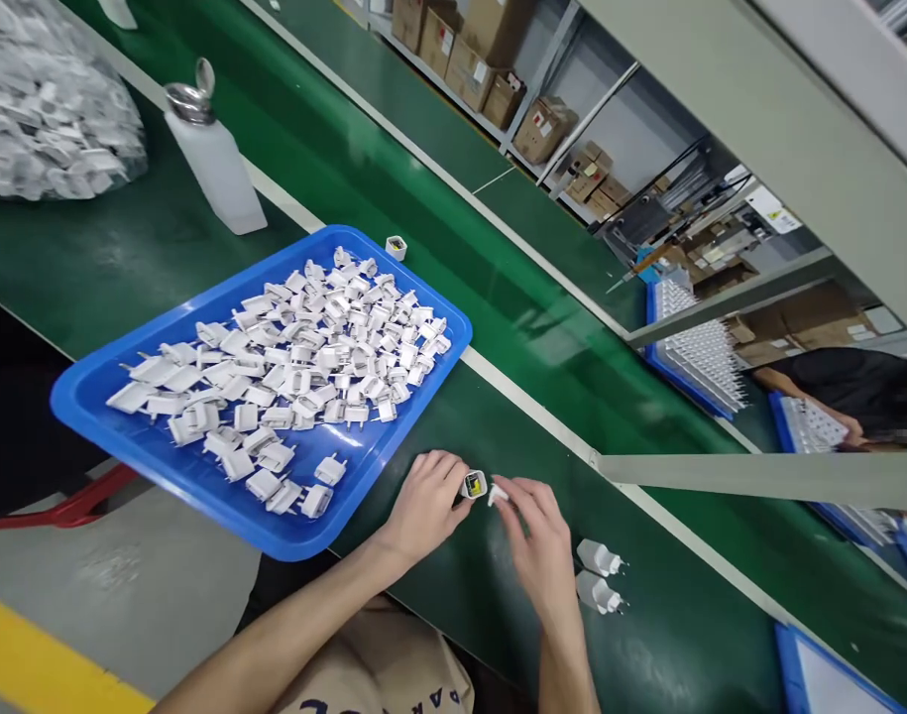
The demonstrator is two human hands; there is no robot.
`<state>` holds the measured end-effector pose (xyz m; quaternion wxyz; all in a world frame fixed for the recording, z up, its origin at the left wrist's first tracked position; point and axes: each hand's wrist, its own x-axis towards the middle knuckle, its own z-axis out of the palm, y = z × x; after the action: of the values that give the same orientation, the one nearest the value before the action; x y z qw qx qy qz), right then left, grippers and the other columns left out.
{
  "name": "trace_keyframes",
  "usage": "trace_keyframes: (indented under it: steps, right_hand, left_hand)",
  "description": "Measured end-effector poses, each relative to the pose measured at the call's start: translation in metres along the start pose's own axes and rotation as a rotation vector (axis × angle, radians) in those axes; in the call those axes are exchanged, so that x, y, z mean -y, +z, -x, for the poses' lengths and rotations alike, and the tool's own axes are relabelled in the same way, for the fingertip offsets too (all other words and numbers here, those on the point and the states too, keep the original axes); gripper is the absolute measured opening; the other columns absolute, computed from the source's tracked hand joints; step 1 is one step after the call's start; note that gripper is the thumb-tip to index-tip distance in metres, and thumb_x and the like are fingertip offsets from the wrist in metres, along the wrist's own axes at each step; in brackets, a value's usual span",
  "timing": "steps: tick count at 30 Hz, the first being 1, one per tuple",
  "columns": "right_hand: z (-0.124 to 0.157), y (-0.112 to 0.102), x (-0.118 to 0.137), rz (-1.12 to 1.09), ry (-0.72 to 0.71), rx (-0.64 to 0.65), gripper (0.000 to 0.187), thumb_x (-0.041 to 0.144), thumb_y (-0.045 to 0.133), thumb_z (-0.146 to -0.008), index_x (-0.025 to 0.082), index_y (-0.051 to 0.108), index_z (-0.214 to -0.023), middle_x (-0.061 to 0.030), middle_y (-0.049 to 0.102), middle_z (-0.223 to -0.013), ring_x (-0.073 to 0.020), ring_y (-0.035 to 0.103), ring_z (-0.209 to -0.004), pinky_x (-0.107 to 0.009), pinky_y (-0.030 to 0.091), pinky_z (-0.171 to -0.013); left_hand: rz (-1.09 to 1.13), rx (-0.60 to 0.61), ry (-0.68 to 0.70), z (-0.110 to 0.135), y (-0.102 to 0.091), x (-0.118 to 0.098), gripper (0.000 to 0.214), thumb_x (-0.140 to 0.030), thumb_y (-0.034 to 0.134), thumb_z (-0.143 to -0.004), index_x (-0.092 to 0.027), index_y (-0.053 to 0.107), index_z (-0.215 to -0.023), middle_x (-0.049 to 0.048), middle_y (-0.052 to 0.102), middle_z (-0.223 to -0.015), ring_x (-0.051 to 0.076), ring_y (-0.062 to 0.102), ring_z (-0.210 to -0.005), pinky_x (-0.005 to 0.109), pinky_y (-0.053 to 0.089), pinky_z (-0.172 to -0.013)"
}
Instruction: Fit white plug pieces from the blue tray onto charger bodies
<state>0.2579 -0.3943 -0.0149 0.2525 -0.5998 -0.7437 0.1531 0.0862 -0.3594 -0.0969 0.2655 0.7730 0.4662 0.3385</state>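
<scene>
The person appears to be fitting a small white plug piece (498, 492) onto a charger body (474, 485), and doing it well seems to call for lining the two parts up squarely before pressing, with the body kept steady against the green table (453, 585) so nothing tilts. The left hand (425, 506) pinches the charger body between thumb and fingertips (its open end, with something yellow inside, faces the camera). The right hand (536, 540) grips the white plug piece at its fingertips, just beside the body; whether the two parts already touch is too small to tell. Both parts sit between the hands, low over the table and just past the near corner of the blue tray (88, 397), which holds a heap of white plug pieces. Two finished chargers (600, 575) lie on the table just right of the right hand, prongs pointing away from it. Another charger body (396, 247) stands beyond the tray's far edge, well apart from both hands.
</scene>
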Motion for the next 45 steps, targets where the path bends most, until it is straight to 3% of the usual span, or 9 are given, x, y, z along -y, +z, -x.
trace_keyframes:
  steps: [2,6,13,24,34,37,39,42,45]
  right_hand:
    - [-0.005,0.009,-0.001,0.013,-0.024,0.046,0.024,0.030,0.050,-0.109,0.026,0.067,-0.126,-0.0071,0.070,-0.109,-0.0244,0.065,-0.098,-0.039,0.057,-0.087]
    - [-0.010,0.022,-0.005,0.025,-0.048,0.073,0.018,0.031,0.051,-0.109,0.023,0.067,-0.109,-0.0069,0.068,-0.102,-0.0226,0.066,-0.093,-0.035,0.056,-0.081]
    - [-0.001,0.033,-0.005,0.075,-0.012,-0.053,0.016,0.033,0.052,-0.110,0.021,0.060,-0.102,-0.0047,0.064,-0.096,-0.0157,0.062,-0.075,-0.027,0.053,-0.067]
    - [-0.002,0.033,0.000,0.164,-0.089,-0.006,0.011,0.026,0.047,-0.111,0.022,0.055,-0.103,-0.0049,0.061,-0.094,-0.0193,0.062,-0.083,-0.029,0.052,-0.069]
    - [0.003,0.053,-0.005,0.278,-0.081,-0.035,0.018,0.025,0.036,-0.112,0.023,0.049,-0.099,-0.0067,0.058,-0.092,-0.0232,0.058,-0.082,-0.035,0.051,-0.073]
    - [-0.002,0.043,-0.015,0.325,-0.060,-0.007,0.022,0.027,0.035,-0.111,0.023,0.051,-0.097,-0.0059,0.058,-0.089,-0.0225,0.059,-0.081,-0.034,0.049,-0.072]
    - [-0.004,0.025,-0.030,0.376,-0.027,0.004,0.025,0.030,0.036,-0.111,0.022,0.053,-0.095,-0.0054,0.058,-0.087,-0.0227,0.059,-0.079,-0.034,0.048,-0.071]
    - [0.002,-0.017,-0.060,0.485,0.044,0.023,0.032,0.038,0.039,-0.110,0.022,0.058,-0.090,-0.0061,0.060,-0.084,-0.0240,0.057,-0.076,-0.035,0.046,-0.070]
    - [0.019,-0.067,-0.080,0.591,0.112,0.046,0.039,0.048,0.041,-0.109,0.022,0.064,-0.091,-0.0086,0.064,-0.088,-0.0262,0.057,-0.077,-0.038,0.046,-0.071]
  left_hand:
    - [-0.015,-0.004,0.016,0.001,0.001,-0.001,0.019,-0.011,0.071,-0.085,-0.021,0.057,-0.093,0.0054,0.068,-0.099,0.027,0.061,-0.095,0.041,0.048,-0.080]
    - [-0.028,-0.025,0.054,0.002,0.001,-0.001,0.024,-0.009,0.070,-0.081,-0.021,0.056,-0.095,0.0030,0.068,-0.099,0.024,0.060,-0.095,0.038,0.046,-0.081]
    - [-0.086,-0.051,0.065,0.003,0.003,0.000,0.016,-0.017,0.070,-0.087,-0.021,0.054,-0.087,0.0026,0.062,-0.085,0.024,0.053,-0.080,0.037,0.041,-0.072]
    - [-0.104,-0.050,0.093,0.003,0.002,-0.001,0.018,-0.020,0.074,-0.089,-0.020,0.056,-0.088,0.0026,0.059,-0.086,0.024,0.050,-0.081,0.037,0.038,-0.072]
    - [-0.139,-0.010,0.092,0.004,0.003,0.002,0.014,-0.023,0.072,-0.092,-0.021,0.059,-0.088,0.0036,0.061,-0.087,0.025,0.053,-0.082,0.038,0.042,-0.073]
    - [-0.150,0.018,0.091,0.004,-0.001,0.001,0.015,-0.029,0.073,-0.092,-0.021,0.061,-0.097,0.0052,0.064,-0.095,0.026,0.058,-0.087,0.040,0.046,-0.076]
    - [-0.145,0.027,0.086,0.007,-0.006,-0.001,0.029,-0.032,0.075,-0.091,-0.019,0.060,-0.113,0.0088,0.065,-0.110,0.028,0.061,-0.097,0.042,0.049,-0.082]
    - [-0.125,0.022,0.076,0.012,-0.019,0.000,0.052,-0.037,0.072,-0.093,-0.017,0.051,-0.136,0.0164,0.059,-0.133,0.033,0.060,-0.117,0.047,0.050,-0.095]
    - [-0.102,0.017,0.071,0.020,-0.029,0.007,0.051,-0.038,0.064,-0.098,-0.018,0.047,-0.141,0.0172,0.057,-0.137,0.035,0.057,-0.125,0.049,0.049,-0.100]
